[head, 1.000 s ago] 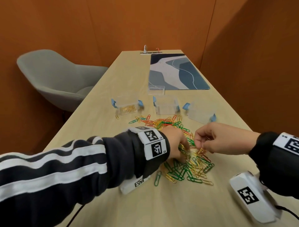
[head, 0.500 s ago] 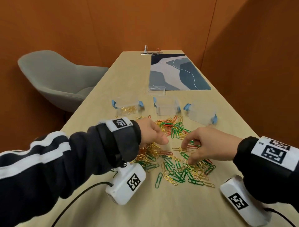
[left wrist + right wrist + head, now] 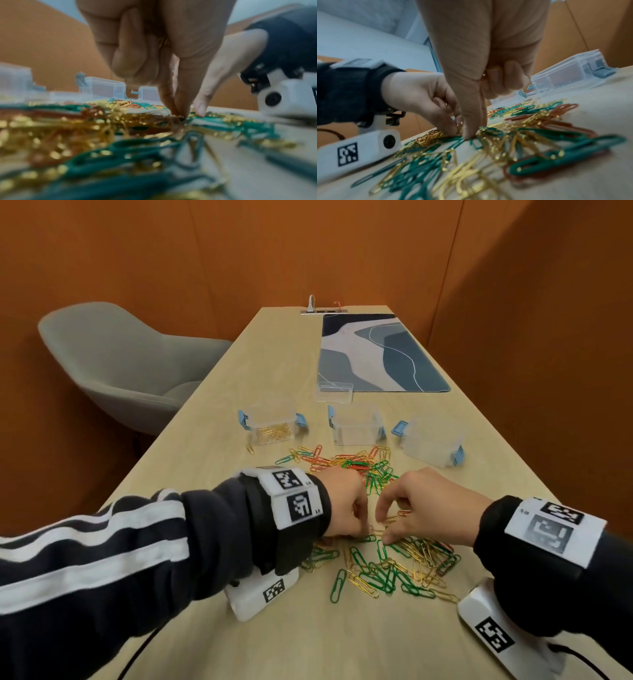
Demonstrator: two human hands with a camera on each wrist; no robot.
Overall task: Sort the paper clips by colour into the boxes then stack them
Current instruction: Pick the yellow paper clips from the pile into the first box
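A mixed pile of paper clips (image 3: 387, 563), green, gold and red, lies on the table in front of three clear boxes with blue latches. The left box (image 3: 270, 426) holds gold clips; the middle box (image 3: 356, 428) and right box (image 3: 431, 446) look empty. My left hand (image 3: 359, 534) is down on the pile, thumb and forefinger pinching gold clips (image 3: 180, 115), with more gold glinting in its palm. My right hand (image 3: 385, 535) is right beside it; its thumb tip presses into the pile (image 3: 469, 136) while its curled fingers hold gold clips (image 3: 483, 75).
A clear lid (image 3: 335, 392) lies behind the boxes, at the near edge of a blue patterned mat (image 3: 376, 354). One gold clip (image 3: 250, 449) lies alone by the left box. A grey chair (image 3: 120, 364) stands left of the table. Orange walls close in.
My left hand left the pile toward the far left half a second ago and is now back down in the middle. The right hand shifted slightly left to meet it.
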